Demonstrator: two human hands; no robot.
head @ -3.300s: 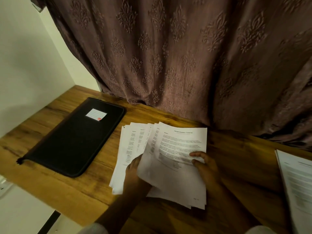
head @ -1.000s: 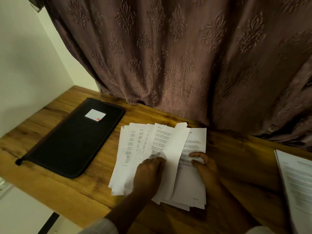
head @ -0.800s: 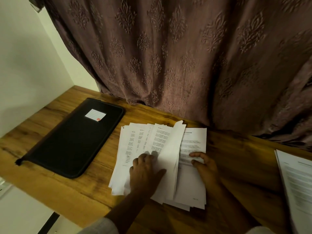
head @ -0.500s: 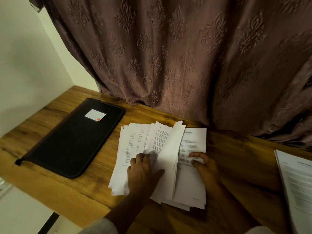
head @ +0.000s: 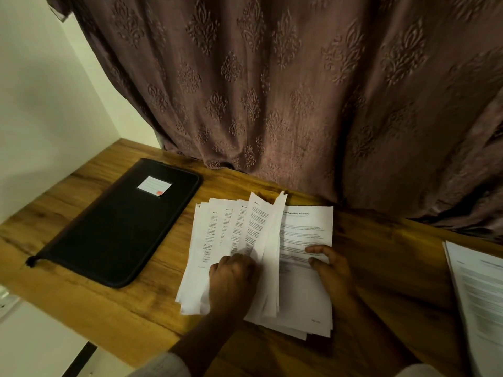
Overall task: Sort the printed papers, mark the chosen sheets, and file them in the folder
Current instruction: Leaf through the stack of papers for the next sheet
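Observation:
A stack of printed white papers point(head: 304, 297) lies fanned on the wooden table point(head: 103, 303) in front of me. My left hand point(head: 231, 281) has its fingers curled on a sheet point(head: 268, 240) that stands lifted on edge in the middle of the fan. My right hand point(head: 330, 268) rests on the top page at the right, its fingertips pressing the text. A black zipped folder point(head: 119, 227) with a small white label lies shut to the left of the papers.
A second pile of printed sheets point(head: 481, 295) sits at the table's right edge. A patterned brown curtain point(head: 272, 91) hangs behind the table, its hem touching the back edge. A pale wall point(head: 40, 104) stands on the left.
My left hand has turned sheets from the right pile over toward the left fan; one sheet now stands higher on edge. My right hand has stayed in place on the top page.

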